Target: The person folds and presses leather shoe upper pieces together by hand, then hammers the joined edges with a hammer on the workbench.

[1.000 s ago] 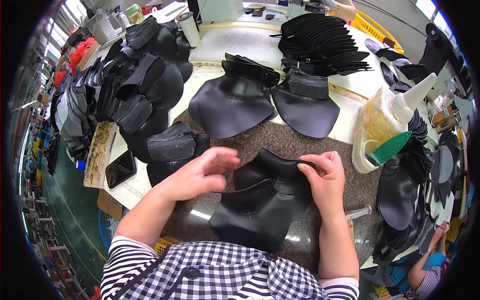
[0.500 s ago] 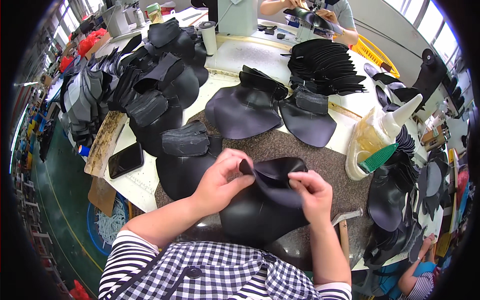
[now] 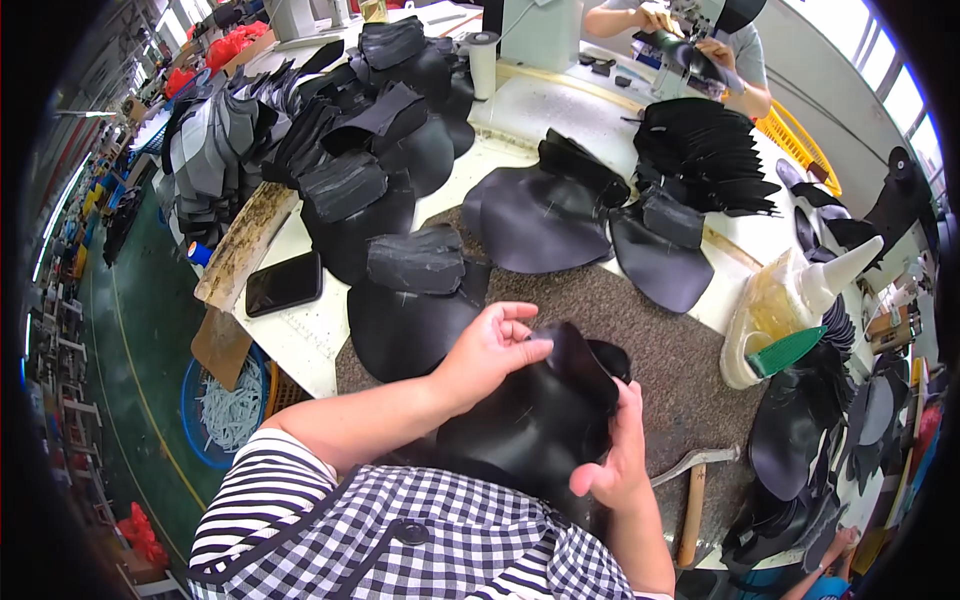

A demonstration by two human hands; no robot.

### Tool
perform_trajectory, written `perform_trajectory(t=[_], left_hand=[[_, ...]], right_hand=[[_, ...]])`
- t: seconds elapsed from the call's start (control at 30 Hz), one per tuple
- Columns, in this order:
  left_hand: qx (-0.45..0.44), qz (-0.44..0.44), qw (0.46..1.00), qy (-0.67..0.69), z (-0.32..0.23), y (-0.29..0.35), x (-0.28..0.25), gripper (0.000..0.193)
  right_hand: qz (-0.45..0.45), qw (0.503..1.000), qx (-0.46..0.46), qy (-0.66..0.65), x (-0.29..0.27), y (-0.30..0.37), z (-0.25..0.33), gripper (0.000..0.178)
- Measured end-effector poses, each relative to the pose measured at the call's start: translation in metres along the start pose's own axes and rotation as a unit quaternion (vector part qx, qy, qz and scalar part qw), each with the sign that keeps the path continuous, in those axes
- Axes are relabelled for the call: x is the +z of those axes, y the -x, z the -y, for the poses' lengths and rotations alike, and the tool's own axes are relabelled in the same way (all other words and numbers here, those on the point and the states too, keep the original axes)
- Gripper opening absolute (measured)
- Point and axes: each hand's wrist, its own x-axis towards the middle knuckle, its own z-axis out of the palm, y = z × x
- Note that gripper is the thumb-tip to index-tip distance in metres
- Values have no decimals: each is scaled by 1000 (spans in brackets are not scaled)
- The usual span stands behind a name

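A smooth black leather piece [image 3: 520, 430] lies in front of me on the speckled work surface, its upper part raised and folded. My left hand [image 3: 492, 358] is at the left edge of the raised part; thumb and forefinger are apart, and the thumb tip overlaps the leather. On the other side, my right hand [image 3: 622, 450] has its fingers straight against the folded edge and its thumb spread away. Beyond my left forearm lies another black leather piece [image 3: 405, 325] with a stack of dark strips [image 3: 415, 260] on it.
A hammer [image 3: 692, 510] lies right of my right hand. Farther right stands a glue bottle [image 3: 760, 310] with a green scraper [image 3: 785, 352]. A phone [image 3: 284, 283] rests at the left edge. More stacked leather [image 3: 705, 155] lies at the back, where a co-worker's hands [image 3: 712, 50] work at a machine.
My left fingers have loosened from the leather's upper edge. The right hand has moved lower, its pinch opened and thumb spread. The view has shifted, so the table appears farther right.
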Motion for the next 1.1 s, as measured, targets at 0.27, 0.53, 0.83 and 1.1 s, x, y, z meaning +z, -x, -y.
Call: perform_trajectory(t=[0.27,0.53,0.83,1.1], left_hand=[[-145,183,970,-66,-22,-23,-9,46],[-170,147,974,-5,-31,4,-31,67],[-40,219,965,137,9,45,-9,49],[17,231,969,-83,4,59,-16,47]], right_hand=[[-192,969,154,-37,-11,-15,-46,17],[-271,946,127,-123,-11,-9,-59,29],[-297,940,109,-130,-11,-7,-58,37],[-265,951,84,-134,4,2,-55,46]])
